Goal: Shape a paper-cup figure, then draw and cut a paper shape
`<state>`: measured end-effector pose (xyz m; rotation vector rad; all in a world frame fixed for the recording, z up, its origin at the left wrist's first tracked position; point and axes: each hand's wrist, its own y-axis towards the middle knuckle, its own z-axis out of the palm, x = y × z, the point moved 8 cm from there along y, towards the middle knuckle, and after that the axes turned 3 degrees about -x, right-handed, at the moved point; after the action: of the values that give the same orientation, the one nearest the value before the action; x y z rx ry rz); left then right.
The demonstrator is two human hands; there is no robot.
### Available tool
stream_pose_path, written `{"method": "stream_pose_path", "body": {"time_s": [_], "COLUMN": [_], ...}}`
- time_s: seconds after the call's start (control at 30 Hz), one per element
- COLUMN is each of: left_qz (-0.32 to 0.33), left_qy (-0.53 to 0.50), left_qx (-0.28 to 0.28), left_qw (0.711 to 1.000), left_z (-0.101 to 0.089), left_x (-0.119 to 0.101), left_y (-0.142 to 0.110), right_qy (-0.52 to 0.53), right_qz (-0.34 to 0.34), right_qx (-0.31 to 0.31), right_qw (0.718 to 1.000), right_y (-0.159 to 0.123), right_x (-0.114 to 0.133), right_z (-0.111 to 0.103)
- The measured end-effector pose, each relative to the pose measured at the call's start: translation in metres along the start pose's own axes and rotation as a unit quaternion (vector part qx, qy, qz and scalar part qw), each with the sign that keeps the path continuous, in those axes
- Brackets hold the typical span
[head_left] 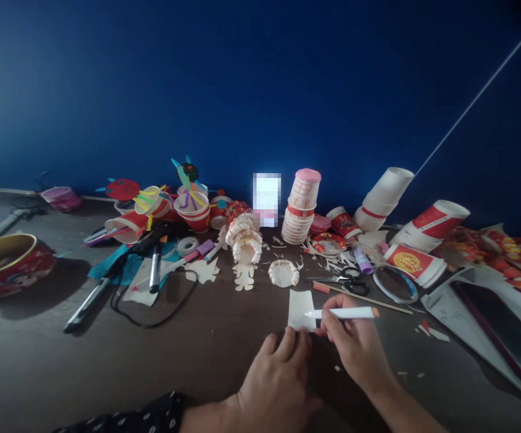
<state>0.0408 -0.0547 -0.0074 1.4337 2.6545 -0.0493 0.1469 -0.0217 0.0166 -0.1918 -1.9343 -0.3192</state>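
A small white piece of paper [301,308] lies on the dark table in front of me. My left hand [278,373] rests palm down, its fingertips touching the paper's near edge with the fingers extended. Between the fingers of my right hand [354,337] is a white marker [348,313] with an orange end, its tip over the paper's right part. Just beyond the paper lies an orange marker cap [321,287]. A ring of folded white paper [283,273] sits farther back, beside a cut white paper figure [244,276].
Scissors [353,281] and a thin wooden stick [377,299] lie right of the paper. A stack of paper cups [298,219] stands behind. A phone [506,331] is at far right, a hot glue gun [102,294] at left, and a red bowl [12,273] at far left.
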Motion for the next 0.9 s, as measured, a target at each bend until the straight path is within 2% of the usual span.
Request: {"method": "stream_pose_path", "body": {"time_s": [0.2, 0.6, 0.9], "left_qz": [-0.007, -0.008, -0.013], "left_qy": [0.003, -0.007, -0.012], "left_qx": [0.016, 0.037, 0.028], "left_qw": [1.000, 0.999, 0.999], "left_z": [-0.0008, -0.0041, -0.0023], "left_x": [0.0005, 0.0000, 0.0002], "left_y": [0.0008, 0.0022, 0.0024], "right_qy": [-0.107, -0.151, -0.171], "right_qz": [-0.039, -0.050, -0.058], "right_qx": [0.031, 0.048, 0.043], "right_qw": [0.993, 0.986, 0.983], "right_y": [0.0020, 0.0013, 0.0026], "right_x": [0.0002, 0.0040, 0.0038], "right_z": [0.0038, 0.0073, 0.0076]}}
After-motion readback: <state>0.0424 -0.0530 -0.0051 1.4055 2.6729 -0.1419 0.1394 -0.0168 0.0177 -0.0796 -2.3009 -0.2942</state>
